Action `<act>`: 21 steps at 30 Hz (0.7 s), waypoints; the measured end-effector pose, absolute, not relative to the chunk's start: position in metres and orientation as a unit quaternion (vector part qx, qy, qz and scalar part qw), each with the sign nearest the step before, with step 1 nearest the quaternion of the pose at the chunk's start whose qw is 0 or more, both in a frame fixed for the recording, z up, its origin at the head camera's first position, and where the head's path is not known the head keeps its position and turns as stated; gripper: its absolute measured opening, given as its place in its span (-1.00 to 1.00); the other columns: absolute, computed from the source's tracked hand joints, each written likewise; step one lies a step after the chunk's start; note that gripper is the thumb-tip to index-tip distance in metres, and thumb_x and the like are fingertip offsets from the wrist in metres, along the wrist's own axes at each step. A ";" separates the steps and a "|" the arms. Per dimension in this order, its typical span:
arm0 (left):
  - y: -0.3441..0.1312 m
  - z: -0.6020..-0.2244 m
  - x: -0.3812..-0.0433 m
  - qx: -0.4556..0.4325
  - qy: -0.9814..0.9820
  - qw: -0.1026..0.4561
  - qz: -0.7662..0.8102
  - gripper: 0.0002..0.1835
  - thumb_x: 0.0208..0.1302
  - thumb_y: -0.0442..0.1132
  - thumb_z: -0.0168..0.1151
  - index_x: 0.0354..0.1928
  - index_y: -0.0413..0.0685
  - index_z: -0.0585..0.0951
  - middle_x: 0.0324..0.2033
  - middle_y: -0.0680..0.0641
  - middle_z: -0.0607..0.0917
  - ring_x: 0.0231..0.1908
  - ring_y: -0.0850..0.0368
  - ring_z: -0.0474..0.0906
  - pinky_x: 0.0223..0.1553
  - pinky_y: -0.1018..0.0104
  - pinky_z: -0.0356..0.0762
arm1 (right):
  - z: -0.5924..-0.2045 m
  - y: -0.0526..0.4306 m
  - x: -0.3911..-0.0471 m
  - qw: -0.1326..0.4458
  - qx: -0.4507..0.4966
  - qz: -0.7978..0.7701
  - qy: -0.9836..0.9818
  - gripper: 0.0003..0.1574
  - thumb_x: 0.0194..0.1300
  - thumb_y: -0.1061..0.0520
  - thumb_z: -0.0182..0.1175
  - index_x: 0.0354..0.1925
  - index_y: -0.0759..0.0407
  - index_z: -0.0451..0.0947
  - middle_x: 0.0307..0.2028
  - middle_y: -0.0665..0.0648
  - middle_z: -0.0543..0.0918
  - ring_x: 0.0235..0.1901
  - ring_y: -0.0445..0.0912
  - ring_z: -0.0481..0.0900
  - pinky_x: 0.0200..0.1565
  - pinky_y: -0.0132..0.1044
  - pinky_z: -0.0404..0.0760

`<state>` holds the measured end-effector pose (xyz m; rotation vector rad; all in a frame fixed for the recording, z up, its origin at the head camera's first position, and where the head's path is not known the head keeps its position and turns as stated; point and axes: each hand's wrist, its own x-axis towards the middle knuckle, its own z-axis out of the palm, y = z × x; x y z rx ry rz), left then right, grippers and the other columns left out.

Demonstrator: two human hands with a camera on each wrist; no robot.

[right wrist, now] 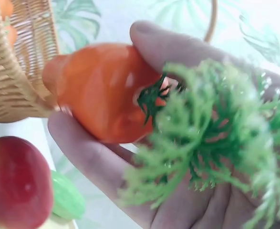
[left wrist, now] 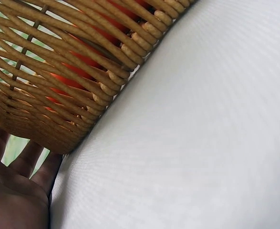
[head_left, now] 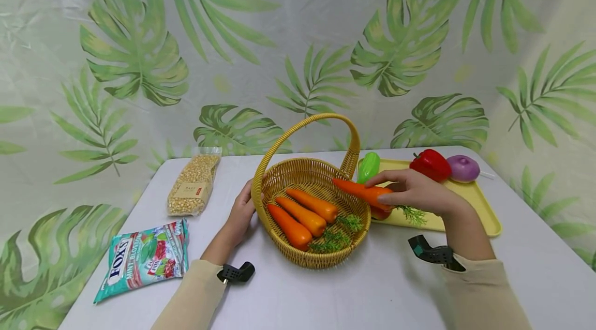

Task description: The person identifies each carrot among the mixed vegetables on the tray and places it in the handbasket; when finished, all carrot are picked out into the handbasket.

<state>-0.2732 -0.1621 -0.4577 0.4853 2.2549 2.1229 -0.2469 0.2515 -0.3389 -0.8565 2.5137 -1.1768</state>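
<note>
My right hand [head_left: 414, 193] pinches an orange carrot [head_left: 363, 191] between thumb and fingers, its tip over the right rim of the wicker basket [head_left: 316, 263]. In the right wrist view, the carrot's thick end [right wrist: 106, 93] faces the camera, and its leafy green top [right wrist: 202, 133] hangs across the palm. Three more carrots [head_left: 302, 214] lie inside the basket, their greens [head_left: 332, 241] toward the front right. My left hand [head_left: 242, 213] rests against the basket's left side, and in the left wrist view its extended fingers [left wrist: 23, 160] meet the woven wall, tips hidden.
Right of the basket, a yellow tray [head_left: 484, 211] bears a red bell pepper [head_left: 430, 164], a purple onion [head_left: 463, 168], a green vegetable [head_left: 369, 167] and a red rounded item [head_left: 381, 212]. At left lie a bag of corn kernels [head_left: 193, 182] and a candy bag [head_left: 144, 257].
</note>
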 end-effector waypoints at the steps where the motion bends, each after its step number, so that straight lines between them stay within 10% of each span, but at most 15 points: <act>1: -0.162 -0.458 -0.273 0.154 0.720 0.003 0.677 -0.48 0.53 -0.24 -0.09 0.47 0.14 0.27 0.46 -0.06 0.31 0.43 -0.02 0.20 0.36 -0.03 0.19 | -0.339 0.249 -0.247 0.115 -0.290 -0.397 0.863 -0.64 0.36 0.07 0.26 0.12 0.04 0.60 -0.07 0.17 0.69 -0.22 -0.06 0.69 -0.14 -0.29 0.65; 13: -0.161 -0.457 -0.273 0.147 0.724 0.002 0.674 -0.48 0.53 -0.24 -0.08 0.48 0.17 0.27 0.45 -0.03 0.32 0.42 0.02 0.22 0.33 0.06 0.25 | -0.343 0.223 -0.248 0.075 -0.262 -0.364 0.891 -0.70 0.29 0.02 0.35 0.00 -0.04 0.69 -0.12 0.10 0.70 -0.26 0.00 0.61 -0.25 -0.30 0.63; 21: -0.162 -0.458 -0.273 0.147 0.718 0.003 0.681 -0.49 0.52 -0.24 -0.06 0.46 0.18 0.29 0.44 -0.02 0.34 0.43 0.00 0.22 0.37 -0.04 0.20 | -0.350 0.206 -0.248 0.036 -0.277 -0.324 0.904 -0.71 0.30 0.09 0.33 0.00 -0.08 0.68 0.12 0.08 0.68 0.09 0.02 0.58 0.06 -0.07 0.62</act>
